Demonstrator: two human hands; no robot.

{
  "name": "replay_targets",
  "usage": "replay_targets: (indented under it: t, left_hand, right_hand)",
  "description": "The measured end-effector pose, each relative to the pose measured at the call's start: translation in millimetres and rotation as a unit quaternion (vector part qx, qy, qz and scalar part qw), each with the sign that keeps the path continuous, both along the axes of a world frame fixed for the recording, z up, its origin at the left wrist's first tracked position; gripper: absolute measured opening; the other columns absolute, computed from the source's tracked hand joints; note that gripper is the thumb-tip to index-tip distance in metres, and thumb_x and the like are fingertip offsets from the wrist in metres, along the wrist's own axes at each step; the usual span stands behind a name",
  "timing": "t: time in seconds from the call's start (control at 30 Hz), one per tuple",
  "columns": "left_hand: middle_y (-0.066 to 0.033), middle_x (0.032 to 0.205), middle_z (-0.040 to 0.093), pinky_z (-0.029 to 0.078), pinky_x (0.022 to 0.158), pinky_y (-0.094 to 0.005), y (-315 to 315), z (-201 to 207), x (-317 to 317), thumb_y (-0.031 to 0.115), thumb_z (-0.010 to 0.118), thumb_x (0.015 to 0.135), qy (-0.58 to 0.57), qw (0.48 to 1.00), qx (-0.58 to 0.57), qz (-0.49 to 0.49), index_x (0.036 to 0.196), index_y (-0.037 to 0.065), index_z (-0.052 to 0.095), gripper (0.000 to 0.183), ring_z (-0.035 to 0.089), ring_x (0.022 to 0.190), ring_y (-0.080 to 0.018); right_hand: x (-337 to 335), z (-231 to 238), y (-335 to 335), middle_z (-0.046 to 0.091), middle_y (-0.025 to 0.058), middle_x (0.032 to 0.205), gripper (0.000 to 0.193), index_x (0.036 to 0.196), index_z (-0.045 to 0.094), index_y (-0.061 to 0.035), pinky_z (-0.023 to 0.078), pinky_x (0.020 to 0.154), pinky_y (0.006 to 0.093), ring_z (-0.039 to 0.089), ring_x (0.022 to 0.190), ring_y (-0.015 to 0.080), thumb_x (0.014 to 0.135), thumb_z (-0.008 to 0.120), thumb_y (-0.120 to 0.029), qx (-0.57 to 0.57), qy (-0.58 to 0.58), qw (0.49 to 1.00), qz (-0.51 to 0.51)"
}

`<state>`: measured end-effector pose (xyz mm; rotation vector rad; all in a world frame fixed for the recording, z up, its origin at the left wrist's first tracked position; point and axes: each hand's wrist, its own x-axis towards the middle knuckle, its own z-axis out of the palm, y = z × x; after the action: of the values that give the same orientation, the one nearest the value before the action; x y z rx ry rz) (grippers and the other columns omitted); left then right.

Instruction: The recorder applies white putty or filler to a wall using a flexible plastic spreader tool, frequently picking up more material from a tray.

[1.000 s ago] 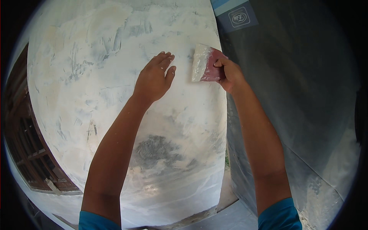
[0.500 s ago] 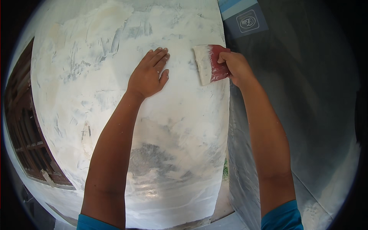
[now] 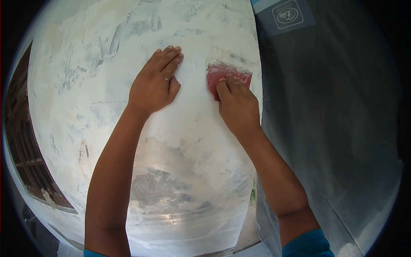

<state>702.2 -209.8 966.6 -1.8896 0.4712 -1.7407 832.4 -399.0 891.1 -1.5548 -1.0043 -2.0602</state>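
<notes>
A red putty knife (image 3: pixel 222 79) with a wide blade is gripped in my right hand (image 3: pixel 239 103), near the wall's right edge. Its blade edge is against the surface, with smears of white putty along and above it. My left hand (image 3: pixel 153 81) lies flat on the wall to the left, fingers stretched up and together, thumb a little apart, holding nothing. The wall (image 3: pixel 107 124) is coated in patchy white putty, with grey streaks and a darker grey patch below my hands.
A brown wooden window with bars (image 3: pixel 32 150) is set at the far left. Right of the wall's edge hangs dark grey sheeting (image 3: pixel 325 120), with a blue-grey printed label (image 3: pixel 289 16) at its top. A bit of green (image 3: pixel 253 192) shows by the wall's lower right edge.
The putty knife has turned from sideways to blade-up and come onto the wall, leaving a streak of putty. My right hand moved left and down. The view shifted slightly.
</notes>
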Motion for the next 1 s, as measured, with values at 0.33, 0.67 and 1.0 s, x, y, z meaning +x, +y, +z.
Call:
replay_targets:
  t: [0.33, 0.67, 1.0]
  left_hand:
    - [-0.013, 0.145, 0.055, 0.034, 0.121, -0.045, 10.1, -4.7, -3.1, -0.001, 0.049, 0.074, 0.023, 1.0, -0.016, 0.007, 0.133, -0.001, 0.061, 0.059, 0.047, 0.14, -0.0302]
    - [-0.0105, 0.143, 0.058, 0.036, 0.121, -0.0407, 1.5, -1.4, -1.9, -0.001, 0.053, 0.078, 0.007, 1.0, -0.003, 0.02, 0.131, 0.001, 0.063, 0.054, 0.051, 0.137, -0.0263]
    - [-0.0117, 0.145, 0.056, 0.034, 0.122, -0.0437, 12.1, -4.2, -1.1, -0.006, 0.047, 0.073, 0.016, 1.0, -0.015, 0.009, 0.133, 0.001, 0.061, 0.063, 0.048, 0.139, -0.0292]
  right_hand:
    - [-83.9, -13.1, -43.7, 0.072, 0.0174, 0.086, 0.027, 0.113, 0.066, -0.0085, 0.055, 0.067, 0.042, 0.07, 0.074, 0.0325, 0.087, 0.062, -0.004, -0.079, 0.285, 0.942, 0.16]
    - [-9.0, 29.7, -0.5, 0.065, 0.0204, 0.132, 0.042, 0.13, 0.061, 0.0053, 0.053, 0.101, 0.0368, 0.064, 0.121, 0.032, 0.089, 0.054, 0.002, -0.028, 0.062, 0.998, -0.006]
    - [-66.9, -8.8, -39.6, 0.072, 0.0116, 0.094, 0.018, 0.102, 0.071, -0.0101, 0.057, 0.074, 0.0418, 0.07, 0.087, 0.0317, 0.091, 0.057, -0.007, -0.068, 0.199, 0.969, 0.13]
